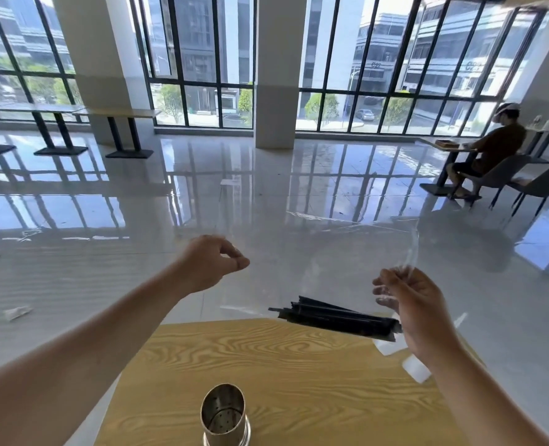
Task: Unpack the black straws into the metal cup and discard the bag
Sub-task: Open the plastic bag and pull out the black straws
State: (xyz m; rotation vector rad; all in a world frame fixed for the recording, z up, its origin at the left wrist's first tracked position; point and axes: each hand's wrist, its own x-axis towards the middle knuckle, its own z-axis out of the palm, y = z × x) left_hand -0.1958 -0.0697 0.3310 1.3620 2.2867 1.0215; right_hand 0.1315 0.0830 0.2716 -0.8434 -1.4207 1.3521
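A clear plastic bag hangs spread between my two hands above the far edge of the wooden table. Its film is almost invisible. A bundle of black straws lies in its lower part, slanting down to the right. My left hand is raised at the bag's left side, thumb and fingers pinched together on the film. My right hand grips the bag's right edge beside the straws' right end. The perforated metal cup stands upright and empty at the table's near edge, below both hands.
Two white scraps lie on the table under my right wrist. Beyond the table is a glossy tiled floor with bits of litter. A seated person is at a table far right. Empty tables stand far left.
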